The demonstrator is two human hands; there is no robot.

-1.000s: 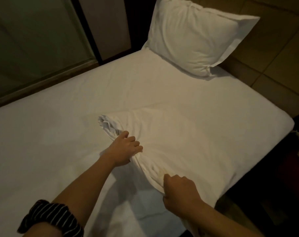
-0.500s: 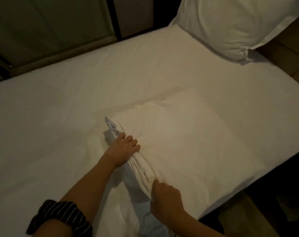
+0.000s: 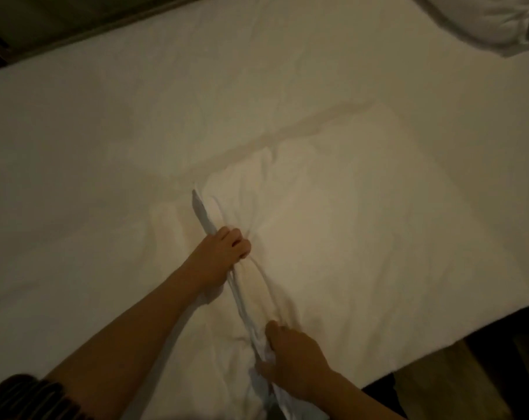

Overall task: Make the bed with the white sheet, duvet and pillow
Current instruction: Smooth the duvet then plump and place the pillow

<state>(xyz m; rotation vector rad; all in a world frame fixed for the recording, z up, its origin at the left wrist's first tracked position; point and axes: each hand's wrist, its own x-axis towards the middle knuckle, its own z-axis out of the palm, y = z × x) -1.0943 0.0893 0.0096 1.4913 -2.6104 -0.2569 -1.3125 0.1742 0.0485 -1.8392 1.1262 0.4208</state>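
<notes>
Pinching the bunched edge of the white sheet (image 3: 333,237) on the bed (image 3: 105,131): left hand (image 3: 224,250), right hand (image 3: 293,359).

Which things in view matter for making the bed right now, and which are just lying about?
For the job: folded white linen, gripped by left hand and right hand; bed sheet; pillow.
Just lying about: dark arm band; window frame; floor.

Head camera looks steeply down, close over the bed (image 3: 136,131).
</notes>
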